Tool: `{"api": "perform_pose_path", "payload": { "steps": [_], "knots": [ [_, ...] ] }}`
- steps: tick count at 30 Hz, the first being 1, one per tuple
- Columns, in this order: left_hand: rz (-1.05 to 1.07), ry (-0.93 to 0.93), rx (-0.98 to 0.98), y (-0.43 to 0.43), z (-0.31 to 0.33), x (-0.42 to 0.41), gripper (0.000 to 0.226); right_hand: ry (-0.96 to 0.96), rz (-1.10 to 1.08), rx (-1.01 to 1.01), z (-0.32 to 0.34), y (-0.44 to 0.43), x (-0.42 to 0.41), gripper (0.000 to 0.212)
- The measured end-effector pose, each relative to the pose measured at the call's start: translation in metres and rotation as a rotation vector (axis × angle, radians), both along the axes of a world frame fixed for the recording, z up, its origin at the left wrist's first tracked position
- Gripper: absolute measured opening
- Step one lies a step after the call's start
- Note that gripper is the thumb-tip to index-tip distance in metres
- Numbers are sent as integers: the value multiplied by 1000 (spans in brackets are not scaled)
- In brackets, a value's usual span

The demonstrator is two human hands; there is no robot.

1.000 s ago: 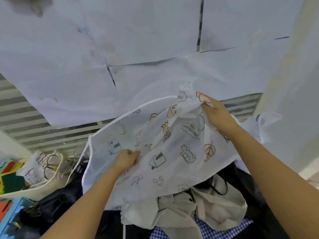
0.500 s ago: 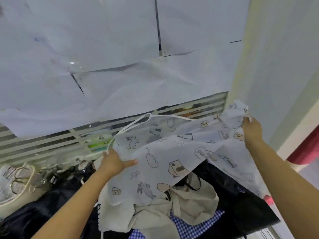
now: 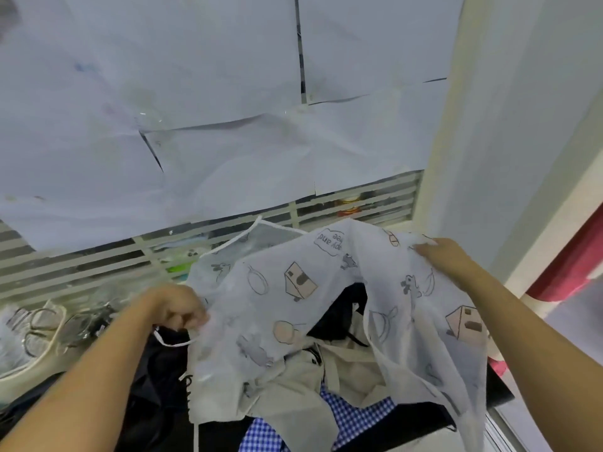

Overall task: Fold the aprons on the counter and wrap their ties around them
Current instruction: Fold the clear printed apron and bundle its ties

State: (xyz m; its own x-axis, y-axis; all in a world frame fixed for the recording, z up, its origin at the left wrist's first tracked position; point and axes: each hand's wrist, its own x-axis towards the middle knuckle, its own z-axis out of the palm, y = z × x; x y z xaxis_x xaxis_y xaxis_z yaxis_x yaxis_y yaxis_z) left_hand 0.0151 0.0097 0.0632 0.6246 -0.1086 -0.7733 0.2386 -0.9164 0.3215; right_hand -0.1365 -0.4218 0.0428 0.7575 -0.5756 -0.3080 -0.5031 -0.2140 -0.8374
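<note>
A thin white apron [image 3: 293, 288] printed with small houses, pans and animals hangs spread between my two hands above a heap of other aprons. My left hand [image 3: 177, 309] pinches its left edge with curled fingers, and a white tie [image 3: 173, 342] loops down just below that hand. My right hand [image 3: 445, 256] grips the apron's upper right edge, and the cloth drapes down under my right forearm. Beneath it lie a beige apron [image 3: 293, 389], a blue checked one [image 3: 355, 419] and dark ones [image 3: 156, 380].
A cream tray [image 3: 36, 363] with wire clips stands at the left. Behind the pile is a slatted window [image 3: 359, 203] covered above with white paper sheets [image 3: 195, 109]. A cream wall post [image 3: 456, 141] rises at the right, with something red [image 3: 567, 262] beyond it.
Both hands have come lower with the apron. My left hand has shifted from lying on the cloth to pinching its edge, and the apron now sags between the hands.
</note>
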Motion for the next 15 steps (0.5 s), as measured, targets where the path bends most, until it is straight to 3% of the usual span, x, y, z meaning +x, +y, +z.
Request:
{"api": "perform_pose_path", "payload": {
  "steps": [3,6,8,11,13,15],
  "knots": [
    [231,-399,-121,16,63,35,28,137,130,25,2,5,-19,20],
    [447,-1015,-215,15,100,59,11,-37,-25,-78,-9,26,-26,27],
    [522,-1224,-507,-4,101,47,47,-135,-221,-195,-24,45,-23,29],
    [187,-1340,-654,-48,68,-12,70,-146,-343,-139,-51,84,-22,34],
    [-163,-1214,-624,-71,20,-64,75,-62,-308,-79,-73,106,-23,49],
    [-358,-989,-397,-76,-34,-115,96,91,-294,23,-107,120,-20,70]
  ]
}}
